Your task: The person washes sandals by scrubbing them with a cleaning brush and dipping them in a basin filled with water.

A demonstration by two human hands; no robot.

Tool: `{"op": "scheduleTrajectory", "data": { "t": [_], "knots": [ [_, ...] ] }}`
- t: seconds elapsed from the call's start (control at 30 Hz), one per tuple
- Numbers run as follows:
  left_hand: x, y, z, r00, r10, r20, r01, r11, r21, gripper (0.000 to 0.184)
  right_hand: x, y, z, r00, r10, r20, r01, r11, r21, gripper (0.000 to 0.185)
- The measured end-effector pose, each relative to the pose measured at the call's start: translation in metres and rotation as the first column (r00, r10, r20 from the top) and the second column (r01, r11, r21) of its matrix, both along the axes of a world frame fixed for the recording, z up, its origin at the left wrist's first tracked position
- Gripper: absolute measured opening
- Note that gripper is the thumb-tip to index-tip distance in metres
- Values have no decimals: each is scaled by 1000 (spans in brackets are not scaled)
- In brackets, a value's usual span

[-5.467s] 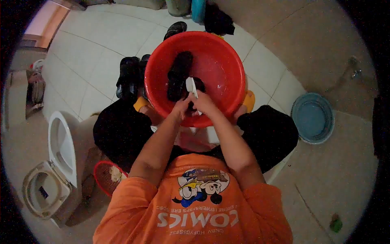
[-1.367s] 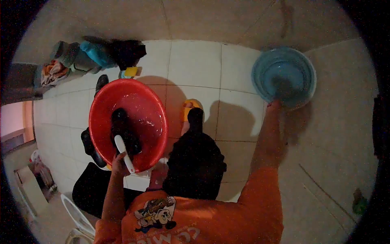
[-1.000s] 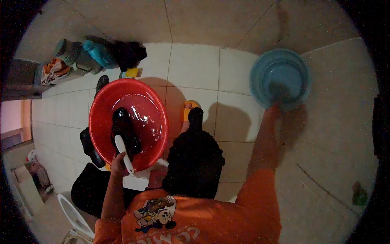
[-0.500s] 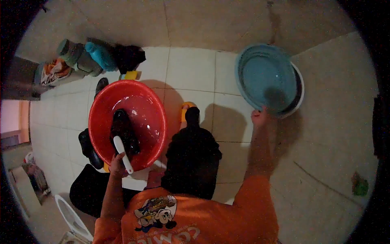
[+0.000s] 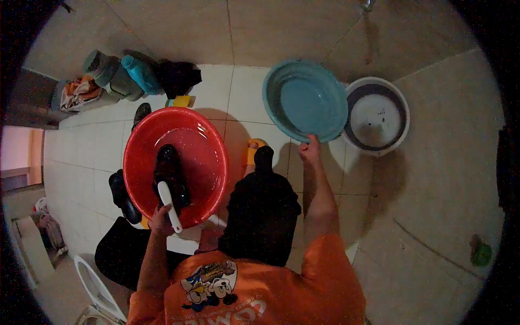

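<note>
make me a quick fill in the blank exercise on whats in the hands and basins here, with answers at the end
1. The left hand holds a tool whose colour is ____.
2. The right hand grips the blue-green basin by its ____.
3. Black footwear lies inside a large basin coloured ____.
4. In the picture, the white-rimmed tub is to the ____ of the blue-green basin.

Missing words: white; rim; red; right.

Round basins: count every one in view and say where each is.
3: the red basin at left; the blue basin, its rim held by the right hand; the white basin just right of the blue one. Any beneath these would be hidden.
</note>
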State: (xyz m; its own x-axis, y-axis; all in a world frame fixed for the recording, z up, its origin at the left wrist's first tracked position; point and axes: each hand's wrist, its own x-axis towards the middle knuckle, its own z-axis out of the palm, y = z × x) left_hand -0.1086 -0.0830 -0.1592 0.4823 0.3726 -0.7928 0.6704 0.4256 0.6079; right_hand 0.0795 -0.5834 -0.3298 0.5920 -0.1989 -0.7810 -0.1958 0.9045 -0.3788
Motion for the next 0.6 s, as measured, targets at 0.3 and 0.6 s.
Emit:
{"op": "scheduleTrajectory", "data": {
  "t": [0.3,0.6],
  "knots": [
    [-8,0,-6,935,-271,229,273,962,24,35,9,-33,-25,981,-46,-189,-122,613,-781,35],
    [-22,21,-46,973,-159,169,142,983,113,33,143,-5,333,941,175,289,334,-345,-877,30]
  ]
}}
